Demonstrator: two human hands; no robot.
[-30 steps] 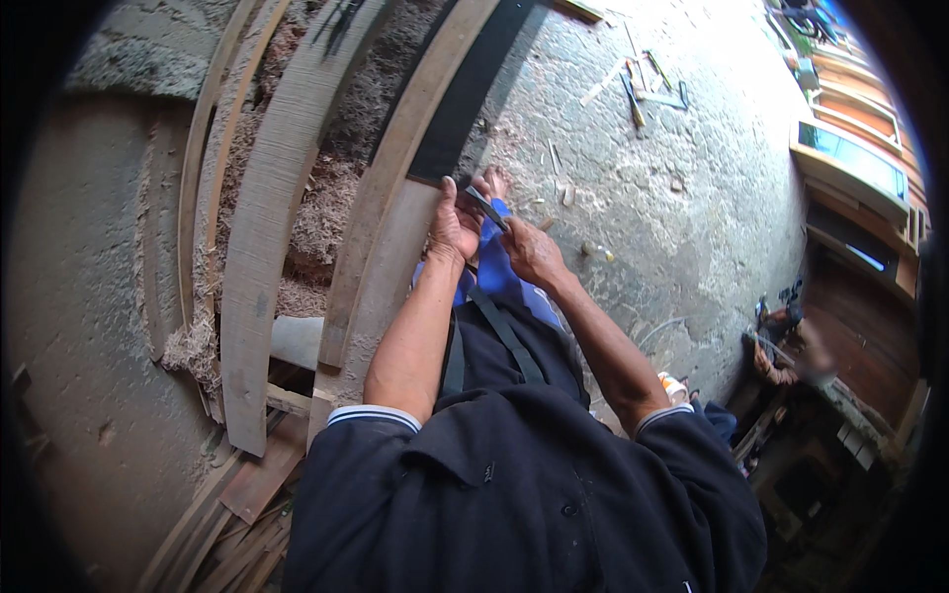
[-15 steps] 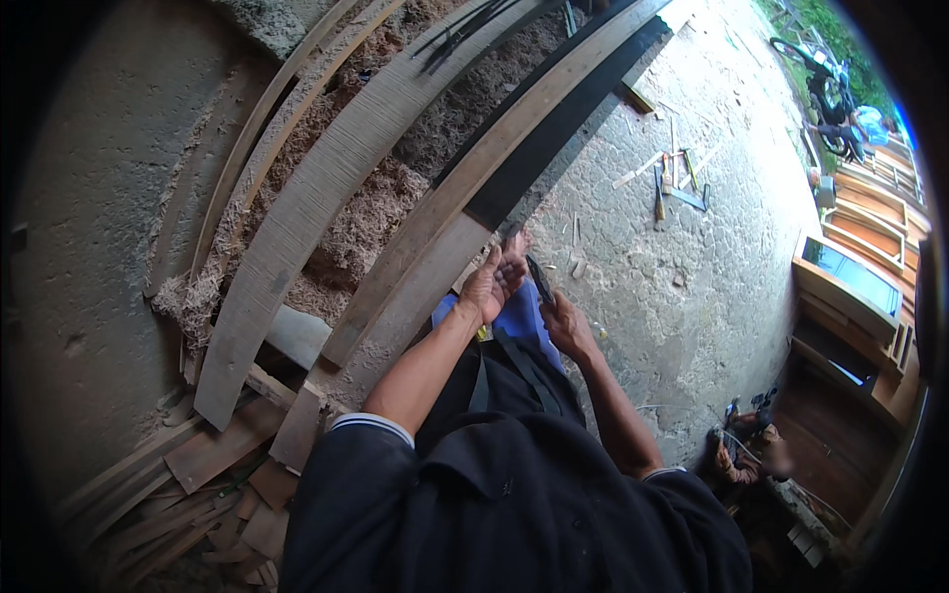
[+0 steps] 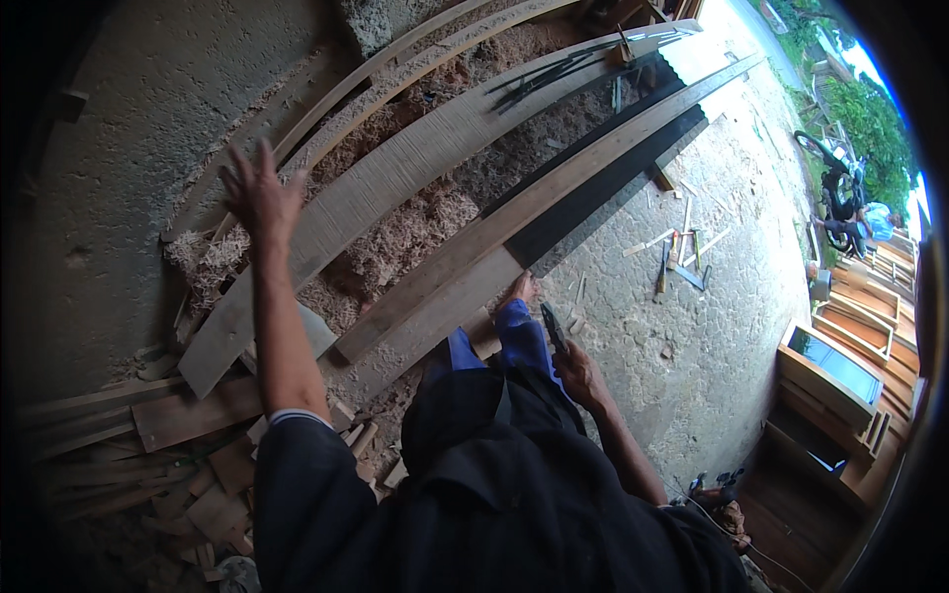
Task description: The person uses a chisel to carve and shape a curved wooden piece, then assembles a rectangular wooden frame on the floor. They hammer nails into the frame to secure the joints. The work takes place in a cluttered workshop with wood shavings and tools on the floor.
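My left hand (image 3: 265,198) is raised at the left with its fingers spread and nothing in them. It appears over the lower part of a wide, rough-sawn plank (image 3: 395,166) and near a narrower board beside the wall. My right hand (image 3: 581,376) is closed around the lower end of a dark, narrow hand tool (image 3: 554,326), whose exact kind I cannot make out. To the left of that tool lies a long pale wooden beam (image 3: 554,193), with a black-faced stretch (image 3: 593,203) along its right side. My bare foot (image 3: 520,289) shows against the beam's near part.
Wood shavings (image 3: 400,232) fill the space between the planks. Scrap boards (image 3: 213,494) are heaped at the lower left. A square and other hand tools (image 3: 684,267) lie on the concrete floor. Wooden frames (image 3: 840,366) and a motorcycle (image 3: 842,193) stand at the right.
My left hand has swung from beside the right hand out to the upper left, its fingers spreading. My right hand, still gripping the dark tool, has dropped slightly. The view has shifted.
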